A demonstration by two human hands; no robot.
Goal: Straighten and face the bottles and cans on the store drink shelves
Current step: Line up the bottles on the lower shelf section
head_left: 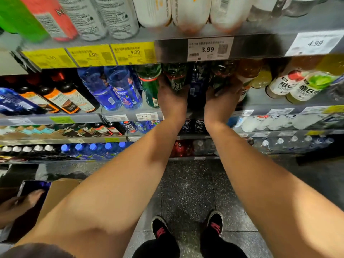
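Dark bottles (197, 84), second shelf (130, 116) down, directly under the white 3.99 price tag (210, 48): your left hand (172, 98) curls round a dark bottle with a red band (176, 79); your right hand (221, 101) curls round a dark-labelled bottle (222, 75) just beside an amber one (247, 75). Blue bottles (119, 88) stand left of your hands; white-labelled juice bottles (297, 86) stand well to the right. Cardboard box (57, 192) on the floor, lower left.
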